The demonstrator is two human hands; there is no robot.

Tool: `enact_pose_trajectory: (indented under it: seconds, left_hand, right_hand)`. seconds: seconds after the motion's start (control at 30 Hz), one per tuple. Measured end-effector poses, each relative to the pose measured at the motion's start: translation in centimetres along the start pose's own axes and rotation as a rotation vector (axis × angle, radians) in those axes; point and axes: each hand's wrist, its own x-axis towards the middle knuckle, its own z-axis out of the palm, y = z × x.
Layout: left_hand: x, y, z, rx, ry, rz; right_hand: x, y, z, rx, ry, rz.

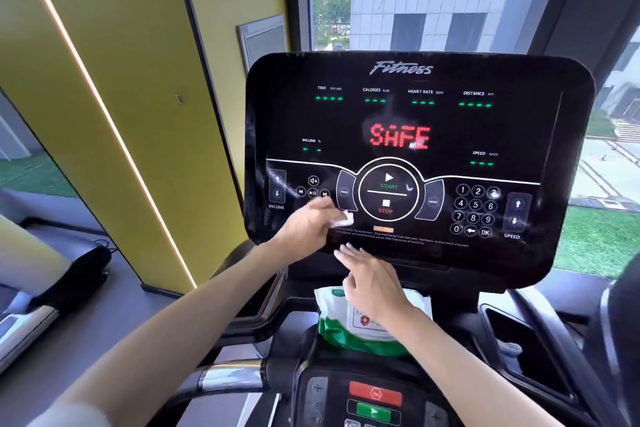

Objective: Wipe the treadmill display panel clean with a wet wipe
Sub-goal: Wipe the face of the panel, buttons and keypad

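The black treadmill display panel (512,135) fills the middle of the view, showing "SAFE" in red and white smudges near the start button and keypad. My left hand (308,224) is pressed against its lower left part, below the media buttons, shut on a small crumpled white wet wipe (344,218). My right hand (372,282) hovers with spread fingers just under the panel's lower edge, above a white and green wet wipe pack (346,326) that stands in the console tray.
Below the pack sits a handlebar control block with a red button (375,392) and a green button (374,411). A cup holder recess (519,350) lies to the right. A yellow wall with a light strip (114,121) stands at left, windows behind.
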Motion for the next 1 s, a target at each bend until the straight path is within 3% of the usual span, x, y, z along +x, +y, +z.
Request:
enact_pose_trajectory:
  seconds: [0.13, 0.23, 0.37, 0.53, 0.63, 0.8, 1.0]
  left_hand:
    - [-0.2, 1.1, -2.9, -0.934, 0.109, -0.608]
    - [-1.0, 1.6, -3.9, -1.285, 0.030, -0.732]
    - [-1.3, 3.1, -3.8, -1.286, 0.001, -0.752]
    - [-2.0, 3.8, -3.3, -1.087, 0.064, -0.842]
    - [-2.5, 4.1, -3.0, -0.937, 0.178, -0.985]
    - [-2.0, 5.0, -3.3, -1.143, 0.155, -1.015]
    - [-2.4, 4.6, -3.7, -1.187, 0.184, -1.038]
  right_hand:
    - [2.1, -0.1, -2.2, 0.618, 0.061, 0.388]
    - [3.5, -0.8, -3.9, 1.080, 0.019, 0.554]
    - [4.4, -2.0, -4.7, 1.308, -0.033, 0.612]
    - [4.4, -2.6, -4.0, 1.260, 0.070, 0.679]
    - [4.5, -2.6, -3.9, 1.153, 0.192, 0.602]
    - [4.5, -3.2, -3.5, 1.000, 0.140, 0.404]
    - [4.7, -2.5, -3.5, 1.010, 0.159, 0.414]
